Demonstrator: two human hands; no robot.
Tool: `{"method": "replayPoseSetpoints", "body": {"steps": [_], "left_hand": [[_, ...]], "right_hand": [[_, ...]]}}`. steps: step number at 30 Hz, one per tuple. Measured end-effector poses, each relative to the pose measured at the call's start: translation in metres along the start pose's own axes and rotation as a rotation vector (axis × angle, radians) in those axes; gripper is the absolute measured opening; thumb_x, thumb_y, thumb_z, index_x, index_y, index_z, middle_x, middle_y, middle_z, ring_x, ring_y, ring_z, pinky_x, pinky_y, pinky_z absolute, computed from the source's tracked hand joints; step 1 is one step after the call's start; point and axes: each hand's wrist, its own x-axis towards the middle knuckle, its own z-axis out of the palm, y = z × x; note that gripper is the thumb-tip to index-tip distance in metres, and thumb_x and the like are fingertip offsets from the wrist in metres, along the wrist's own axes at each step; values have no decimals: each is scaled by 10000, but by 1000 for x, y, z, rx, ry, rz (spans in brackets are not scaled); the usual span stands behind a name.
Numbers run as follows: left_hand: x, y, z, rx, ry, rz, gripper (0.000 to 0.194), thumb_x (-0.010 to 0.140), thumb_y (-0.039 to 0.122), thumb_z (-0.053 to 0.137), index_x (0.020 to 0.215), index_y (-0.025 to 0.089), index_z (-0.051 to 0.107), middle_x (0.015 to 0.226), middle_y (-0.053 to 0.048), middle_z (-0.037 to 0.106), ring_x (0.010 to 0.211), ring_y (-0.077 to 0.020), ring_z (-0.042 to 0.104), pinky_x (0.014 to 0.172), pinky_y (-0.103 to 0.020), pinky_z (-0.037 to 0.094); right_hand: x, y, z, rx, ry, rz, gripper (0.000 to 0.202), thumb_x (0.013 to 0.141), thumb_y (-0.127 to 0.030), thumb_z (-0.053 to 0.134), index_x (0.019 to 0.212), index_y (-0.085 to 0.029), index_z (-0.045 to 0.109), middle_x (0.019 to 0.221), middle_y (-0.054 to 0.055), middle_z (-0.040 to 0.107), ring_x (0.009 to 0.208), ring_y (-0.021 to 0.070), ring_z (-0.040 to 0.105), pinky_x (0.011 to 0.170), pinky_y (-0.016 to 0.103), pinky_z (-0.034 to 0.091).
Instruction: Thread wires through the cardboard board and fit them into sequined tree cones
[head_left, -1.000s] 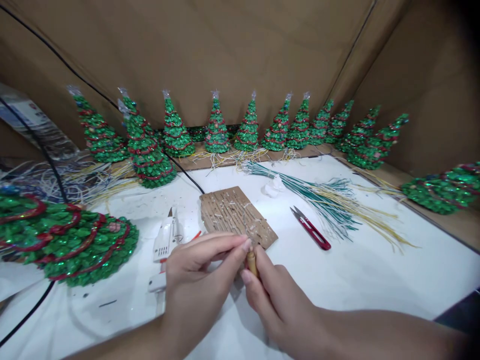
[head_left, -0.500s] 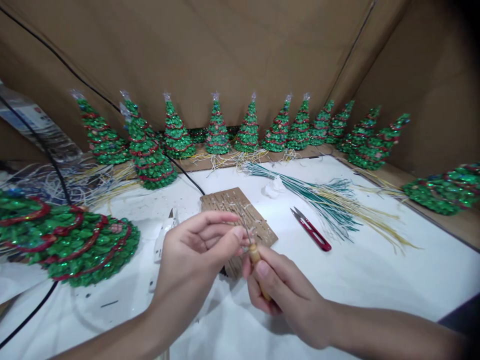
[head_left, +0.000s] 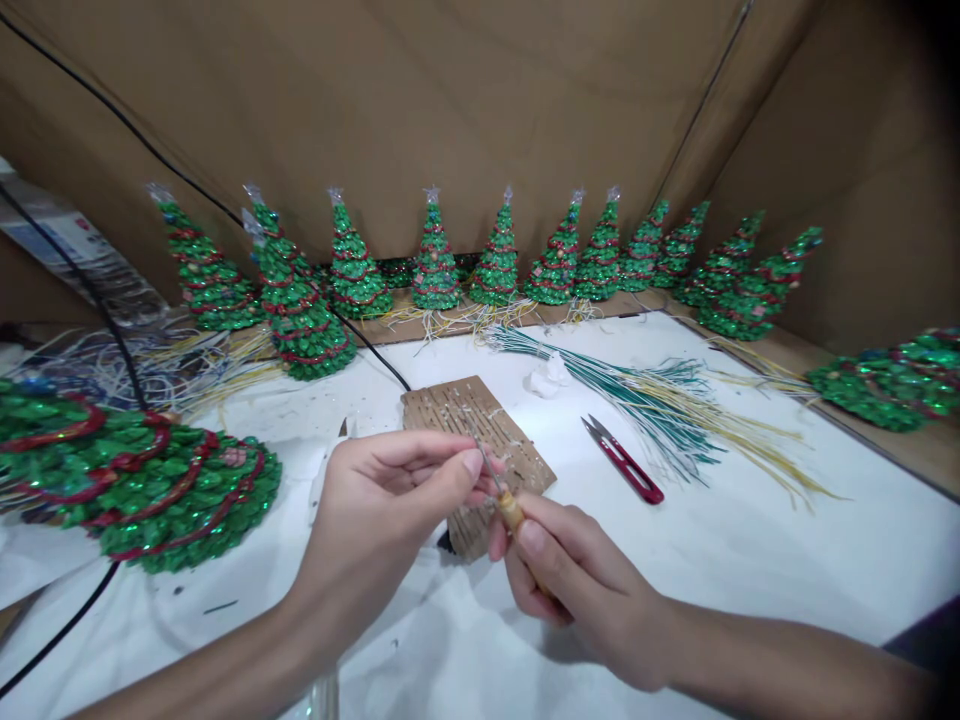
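My right hand (head_left: 570,575) is wrapped round the wooden handle of an awl (head_left: 510,510), its thin metal shaft pointing up and to the left. Beside that shaft, my left hand (head_left: 405,500) is closed in a pinch, thumb against forefinger. Whatever lies between those fingertips is too small to make out. Below and behind both hands is a piece of brown cardboard (head_left: 499,425) with rows of dark slits and small pale bits on it. Red thread snips (head_left: 622,460) lie on the white table top to the right.
Several green tinsel trees (head_left: 495,260) stand along the back. A larger-looking tree (head_left: 172,490) lies at left. A bundle of green and yellow wires (head_left: 622,395), crumpled white tissue (head_left: 549,374), a plastic bottle (head_left: 82,250) and a black cable (head_left: 375,355) are around.
My left hand has turned slightly and its fingers sit closer together beside the awl's shaft. My right hand has shifted very little, still gripping the handle.
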Motion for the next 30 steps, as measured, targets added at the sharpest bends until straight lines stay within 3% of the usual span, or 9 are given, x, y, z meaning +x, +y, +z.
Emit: {"method": "replayPoseSetpoints", "body": {"steps": [15,23,30], "left_hand": [[-1,2,2,66,-27,89,177,789,119,685,704,240,781,672,21,760,571,-84,702,549,-100,564],[-2,4,6,88,-11,84,213,775,74,659,657,213,771,648,15,751,565,-77,689,543,-89,553],[1,-1,0,-4,-50,27,151,795,136,687,711,224,777,717,11,767,617,-88,701,602,-129,576]], "right_hand": [[-1,0,-2,-119,14,-14,336,1021,-432,330,860,-171,466,576,-60,413,482,64,322,479,212,283],[-3,1,-3,-342,68,-43,301,1005,-376,391,760,-201,378,607,-60,348,515,71,306,498,233,244],[-1,0,-3,-82,27,4,336,1017,-434,347,812,-181,432,559,-67,404,472,56,306,465,207,263]]}}
